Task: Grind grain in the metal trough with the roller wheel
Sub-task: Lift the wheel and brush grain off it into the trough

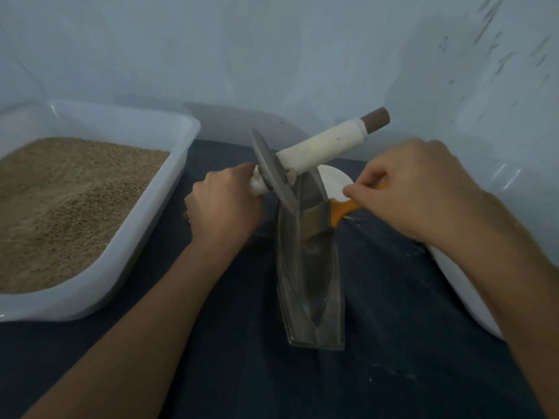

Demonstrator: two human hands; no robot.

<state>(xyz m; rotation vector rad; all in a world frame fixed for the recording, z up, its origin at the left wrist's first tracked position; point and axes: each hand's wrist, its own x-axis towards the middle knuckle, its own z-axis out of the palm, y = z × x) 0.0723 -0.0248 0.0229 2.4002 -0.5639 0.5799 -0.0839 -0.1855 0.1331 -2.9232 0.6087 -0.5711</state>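
A boat-shaped metal trough [314,303] lies lengthwise on the dark cloth in the middle. The roller wheel [272,173], a grey metal disc on an axle wrapped in white tape [323,146], tilts over the trough's far end. My left hand [223,204] grips the left end of the axle. My right hand [414,189] pinches the orange handle of a brush [341,210], whose bristles [314,222] rest inside the trough just below the wheel. The trough's inside looks almost bare, with only faint dust.
A white plastic tub [169,189] full of brown grain [60,201] stands at the left. Another white tub's rim [459,285] shows at the right under my forearm. A small white dish [335,179] sits behind the trough. A pale wall rises close behind.
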